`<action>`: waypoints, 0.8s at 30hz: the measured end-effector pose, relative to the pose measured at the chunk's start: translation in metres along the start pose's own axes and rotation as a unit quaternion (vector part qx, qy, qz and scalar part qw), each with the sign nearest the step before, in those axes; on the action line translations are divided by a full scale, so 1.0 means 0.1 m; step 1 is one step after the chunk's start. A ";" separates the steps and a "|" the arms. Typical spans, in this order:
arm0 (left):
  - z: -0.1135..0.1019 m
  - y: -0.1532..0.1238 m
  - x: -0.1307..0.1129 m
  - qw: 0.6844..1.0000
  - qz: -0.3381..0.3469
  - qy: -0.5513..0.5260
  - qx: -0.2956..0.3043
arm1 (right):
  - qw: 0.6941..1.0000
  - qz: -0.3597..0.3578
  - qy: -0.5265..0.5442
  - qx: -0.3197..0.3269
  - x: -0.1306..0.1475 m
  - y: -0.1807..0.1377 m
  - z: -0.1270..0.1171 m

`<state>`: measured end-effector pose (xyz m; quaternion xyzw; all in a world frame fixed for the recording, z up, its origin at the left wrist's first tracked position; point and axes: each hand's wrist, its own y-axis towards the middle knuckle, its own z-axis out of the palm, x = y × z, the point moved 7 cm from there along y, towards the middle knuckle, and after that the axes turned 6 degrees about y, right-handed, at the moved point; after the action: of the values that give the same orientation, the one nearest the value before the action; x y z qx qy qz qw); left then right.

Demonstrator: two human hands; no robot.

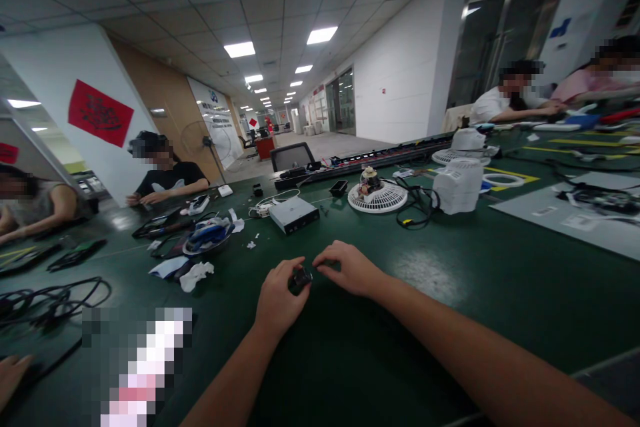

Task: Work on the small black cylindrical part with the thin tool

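My left hand [281, 293] grips a small black, rounded part [300, 280] between thumb and fingers, just above the green table. Light glints off the part's right side; its exact kind is not clear. Close by on the right is my right hand [347, 268], its thumb and fingertips drawn together in a pinch beside the black part. Whatever sits in that pinch, if anything, is too small to see. Beyond both hands lies a silver box like a disc drive [293, 213], with a thin white cable [265, 208] behind it.
A white fan grille with a motor [377, 197] and a white housing [456, 185] stand at the back right. A blue bundle [207, 235] and crumpled white paper [196, 275] lie left. Black cables [55, 300] coil further left. Other people sit around the table [430, 340].
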<state>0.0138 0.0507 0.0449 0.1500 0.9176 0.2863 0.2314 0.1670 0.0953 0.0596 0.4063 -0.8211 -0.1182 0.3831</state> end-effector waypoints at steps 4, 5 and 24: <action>-0.01 -0.01 -0.02 0.999 0.018 -0.026 -0.010 | 0.999 -0.037 0.036 0.004 0.09 -0.01 0.01; -0.01 -0.01 -0.03 0.999 0.024 -0.033 -0.012 | 0.998 -0.041 0.037 0.007 0.10 -0.01 0.02; -0.03 -0.04 -0.13 0.994 0.088 -0.057 -0.023 | 0.996 -0.082 -0.037 0.023 0.17 -0.03 0.05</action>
<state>0.0227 0.0404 0.0494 0.2412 0.8795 0.3173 0.2601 0.1585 0.0803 0.0640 0.4765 -0.8011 -0.1456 0.3316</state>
